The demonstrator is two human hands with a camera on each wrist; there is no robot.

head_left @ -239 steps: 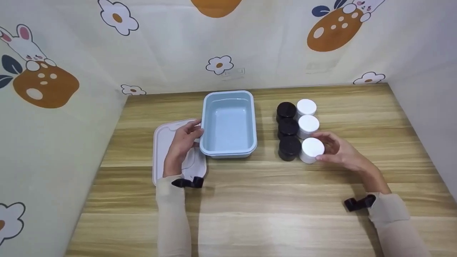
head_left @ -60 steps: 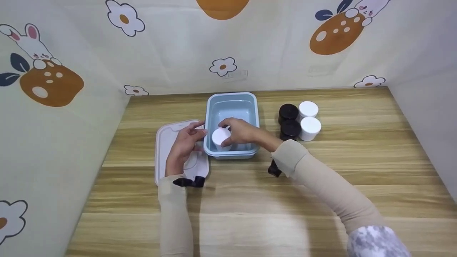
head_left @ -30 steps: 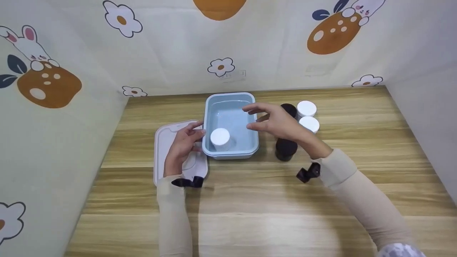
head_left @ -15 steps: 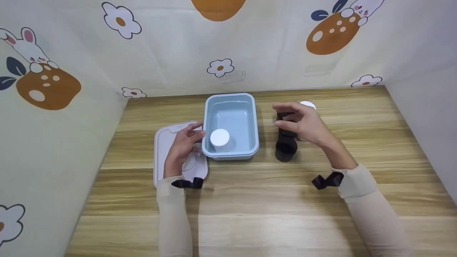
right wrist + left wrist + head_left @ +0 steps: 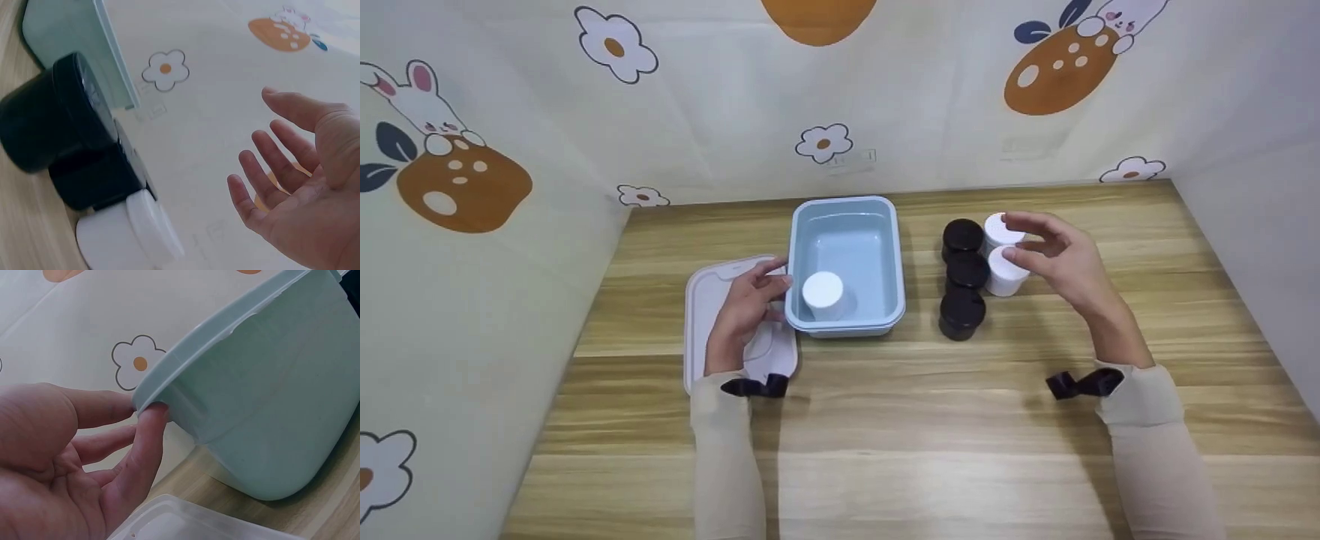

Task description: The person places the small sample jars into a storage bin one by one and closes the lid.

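Note:
A light-blue plastic box [image 5: 855, 262] stands on the table, one white-lidded jar [image 5: 823, 291] upright in its near left corner. My left hand [image 5: 746, 307] touches the box's left rim with thumb and finger; the left wrist view has these fingertips [image 5: 153, 413] against the outside of the rim. Right of the box, my right hand [image 5: 1065, 262] hovers beside two white jars [image 5: 1006, 271], fingers spread and holding nothing. In the right wrist view, a gap separates that hand from the white jar [image 5: 126, 230]. Several black jars [image 5: 962, 311] stand in a line left of the white pair.
A pale flat lid [image 5: 701, 322] lies left of the box, partly under my left hand and wrist. The wooden table [image 5: 885, 435] ends at a patterned cloth backdrop [image 5: 735, 112] behind and at the sides. A black wrist mount [image 5: 1084, 384] sticks out from my right sleeve.
Over these frames, the nearest white jar went from the right group into the box and was let go. My right hand then moved back right to the remaining white jars. My left hand stays put.

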